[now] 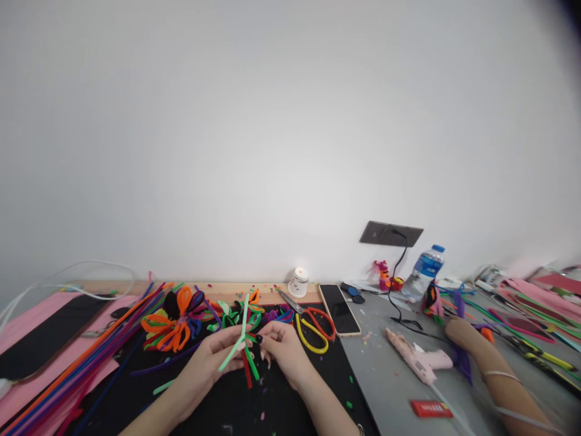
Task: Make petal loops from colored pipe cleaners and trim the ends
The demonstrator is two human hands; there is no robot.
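My left hand [213,357] is closed around a small bunch of pipe cleaners. A light green pipe cleaner [246,315] stands up from the grip in a Y shape, with one leg slanting down left. Below the fingers hang a green piece and a red pipe cleaner piece [247,372]. Close against the bunch, my right hand [284,351] is pinched at its right side; its fingertips partly hide what they hold. Behind the hands lies a looped pipe cleaner flower [177,318] in orange, black and purple, beside more green loops [231,315].
Scissors [313,327], a white cup [298,283] and a phone [339,309] lie beyond my right hand. Long pipe cleaners [122,339] spread at left. A pink glue gun [420,360], a water bottle [424,272] and another person's arm [490,363] are at right.
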